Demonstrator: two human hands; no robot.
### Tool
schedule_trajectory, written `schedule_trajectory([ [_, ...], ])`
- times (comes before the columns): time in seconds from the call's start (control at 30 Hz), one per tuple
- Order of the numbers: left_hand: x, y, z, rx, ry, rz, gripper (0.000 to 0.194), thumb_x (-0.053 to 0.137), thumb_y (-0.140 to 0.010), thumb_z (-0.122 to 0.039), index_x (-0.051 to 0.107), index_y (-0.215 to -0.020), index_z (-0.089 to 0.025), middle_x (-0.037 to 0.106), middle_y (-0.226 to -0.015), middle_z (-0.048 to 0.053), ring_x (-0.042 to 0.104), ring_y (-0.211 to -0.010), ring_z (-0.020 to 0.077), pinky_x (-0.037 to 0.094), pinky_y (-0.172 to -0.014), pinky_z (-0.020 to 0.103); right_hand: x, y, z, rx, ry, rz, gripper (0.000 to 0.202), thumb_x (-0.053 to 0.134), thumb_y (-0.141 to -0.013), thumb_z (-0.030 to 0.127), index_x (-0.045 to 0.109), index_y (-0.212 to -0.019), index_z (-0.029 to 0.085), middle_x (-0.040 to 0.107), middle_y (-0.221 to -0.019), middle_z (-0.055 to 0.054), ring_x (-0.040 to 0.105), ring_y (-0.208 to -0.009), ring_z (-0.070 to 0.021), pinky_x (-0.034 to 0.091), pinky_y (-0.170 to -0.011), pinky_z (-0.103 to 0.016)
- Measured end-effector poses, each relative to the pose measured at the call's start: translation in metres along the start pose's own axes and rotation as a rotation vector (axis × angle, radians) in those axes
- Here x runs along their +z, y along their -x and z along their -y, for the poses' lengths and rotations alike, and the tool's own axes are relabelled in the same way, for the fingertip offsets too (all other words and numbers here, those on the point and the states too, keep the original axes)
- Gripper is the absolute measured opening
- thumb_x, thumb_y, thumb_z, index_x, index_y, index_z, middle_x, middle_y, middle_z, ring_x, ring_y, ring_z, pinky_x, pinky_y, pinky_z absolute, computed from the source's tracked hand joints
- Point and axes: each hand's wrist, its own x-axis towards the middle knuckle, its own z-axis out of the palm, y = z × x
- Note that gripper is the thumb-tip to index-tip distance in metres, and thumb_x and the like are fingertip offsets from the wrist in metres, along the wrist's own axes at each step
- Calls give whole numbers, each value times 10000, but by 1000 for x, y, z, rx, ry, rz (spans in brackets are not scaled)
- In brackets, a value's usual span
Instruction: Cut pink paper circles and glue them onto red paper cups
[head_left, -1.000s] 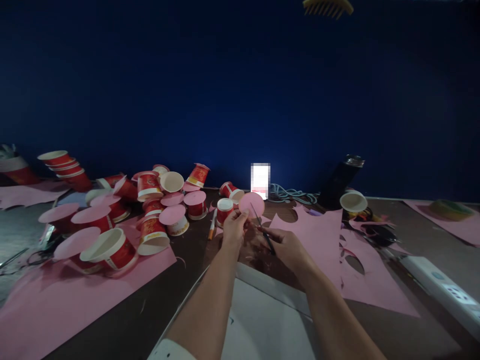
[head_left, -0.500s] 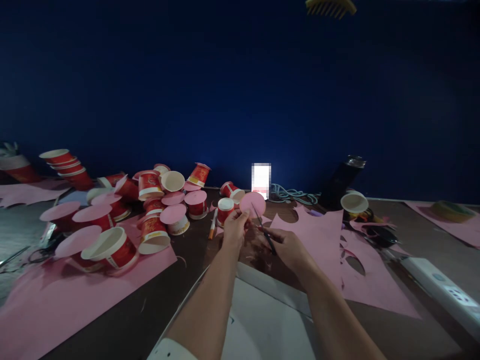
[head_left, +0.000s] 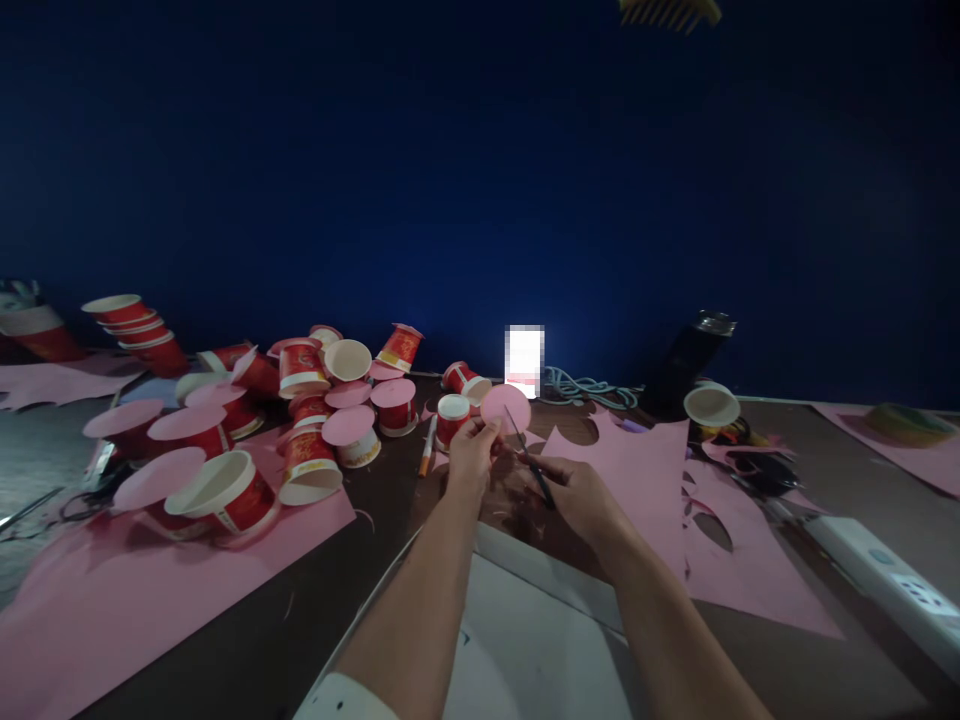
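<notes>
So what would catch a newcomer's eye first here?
Probably the glowing white rectangle at the foot of the dark blue wall, its details blurred out. Next comes the jumble of red paper cups on the left, several topped with flat pink discs. In the middle, the left hand holds a round pink paper, and the right hand grips what look like dark scissors.

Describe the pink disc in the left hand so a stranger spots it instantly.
Start at the bright upright rectangle before the dark blue wall. Just below it, the left hand grips the round pink disc, with scissors from the right hand angled across it. Other pink discs rest on red cups; this one alone is hand-held.
</notes>
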Motion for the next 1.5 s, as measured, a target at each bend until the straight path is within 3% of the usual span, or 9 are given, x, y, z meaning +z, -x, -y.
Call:
schedule_trajectory([
  [0.4, 1, 3, -3, -31, 5, 9, 377, 801, -483, -339, 534, -654, -136, 522, -495, -64, 471, -459, 45, 426, -503, 187, -6, 4, 9, 44, 73, 34, 320, 622, -725, 405, 701, -945, 186, 518, -536, 36, 466, -465, -105, 374, -463, -227],
  [0.57, 0, 3, -1, -24, -19, 3, 361, 790, -501, -340, 552, -678, -134, 512, -510, -67, 466, -468, 42, 415, -504, 181, -24, 7, 9, 93, 246, 21, 450, 674, -708, 407, 634, -1091, 173, 621, -570, 13, 516, -469, -112, 334, -441, -211],
  [0.67, -1, 3, -1, -25, -42, -18, 341, 773, -519, -331, 551, -686, -134, 516, -521, -63, 468, -477, 41, 414, -507, 176, -39, 9, 9, 123, 358, 60, 408, 662, -721, 400, 630, -1061, 176, 657, -617, -7, 542, -498, -117, 345, -455, -208],
  [0.73, -2, 4, 0, -26, -86, -22, 311, 753, -541, -324, 549, -681, -136, 520, -527, -60, 473, -477, 45, 419, -508, 180, -47, 9, 7, 139, 474, -6, 353, 637, -733, 381, 634, -1025, 183, 676, -675, -24, 570, -547, -132, 369, -490, -216],
  [0.83, -3, 5, 1, -36, -246, -25, 229, 688, -614, -311, 543, -648, -137, 524, -524, -48, 490, -463, 58, 421, -498, 190, -54, 7, 3, 112, 751, -208, 226, 565, -770, 333, 662, -923, 197, 696, -783, -51, 604, -652, -152, 371, -557, -227],
  [0.93, -4, 7, 3, -51, -522, 2, 133, 602, -689, -264, 562, -677, -138, 544, -533, -32, 516, -447, 80, 407, -471, 195, -57, 6, 1, 55, 972, -243, 192, 504, -794, 281, 678, -785, 202, 694, -810, -60, 608, -724, -162, 341, -595, -238],
  [1.1, -8, 6, 11, 30, -1008, 21, 276, 555, -724, -198, 584, -992, -136, 659, -695, 29, 593, -514, 133, 447, -529, 238, -56, 6, 0, 217, 1107, -393, 250, 511, -771, 302, 702, -931, 284, 682, -1002, -59, 615, -887, -215, 329, -630, -272],
  [1.3, -8, 9, 14, 134, -1414, 6, 299, 545, -745, -216, 566, -1039, -169, 691, -898, 88, 648, -855, 243, 450, -732, 317, -53, 5, -2, 240, 1207, -432, 302, 500, -778, 292, 695, -1007, 322, 676, -1030, -56, 602, -957, -233, 337, -790, -348],
  [1.5, -4, 16, 12, 169, -1584, 59, 247, 495, -800, -254, 571, -1023, -180, 656, -950, 95, 624, -905, 253, 450, -761, 329, -47, 5, -2, 253, 1264, -394, 249, 555, -755, 285, 722, -940, 277, 693, -1008, -76, 565, -1002, -275, 348, -762, -339],
])
